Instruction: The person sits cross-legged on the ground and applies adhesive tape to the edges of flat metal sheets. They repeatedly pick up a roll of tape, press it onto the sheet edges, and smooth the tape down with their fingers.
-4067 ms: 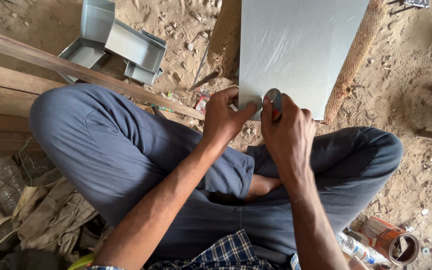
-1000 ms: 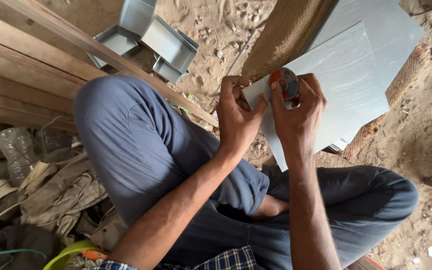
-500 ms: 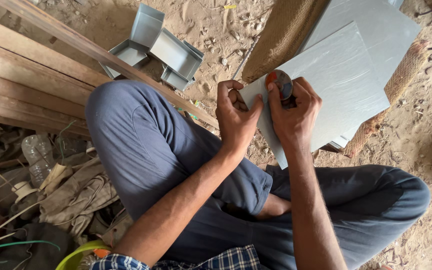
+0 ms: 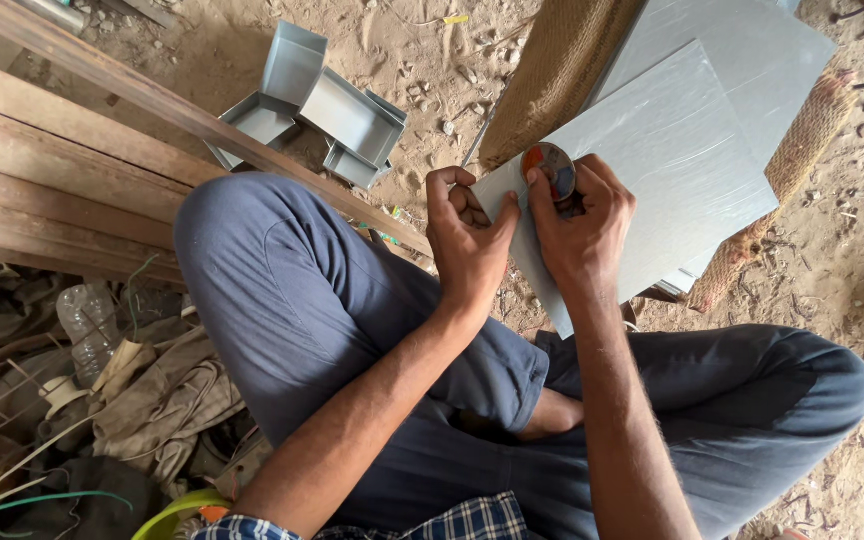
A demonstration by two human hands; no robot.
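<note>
The person sits cross-legged on the sandy floor (image 4: pixel 432 60) with a grey sheet (image 4: pixel 672 170) held up over the knees. The left hand (image 4: pixel 467 240) is closed on the sheet's near corner, thumb on the face and fingers curled round behind, so the corner is pinched firmly. The right hand (image 4: pixel 582 225) is closed round a small disc (image 4: pixel 550 165), grey with a red and orange patch, pressing it flat against the sheet close to that same corner; the fingers wrap its far side, so I cannot tell whether the disc belongs to a tool hidden in the palm.

As for progress, the work on this sheet looks to be near its start. The sheet's face shows no cut, fold or drawn line that I can make out, and its visible edges are straight and whole. The disc sits just at the corner, touching the sheet, and any mark beneath it is hidden.

Behind the held sheet lie more flat grey sheets (image 4: pixel 752 50) stacked on a burlap-covered support (image 4: pixel 562 70), apparently unworked. To the left, well apart from the hands, several grey trays (image 4: pixel 322 105) with turned-up sides lie on the sand beside long wooden planks (image 4: pixel 62 150); they look like finished pieces of the same material. So some pieces seem done, one is in hand, and a stack remains.
</note>
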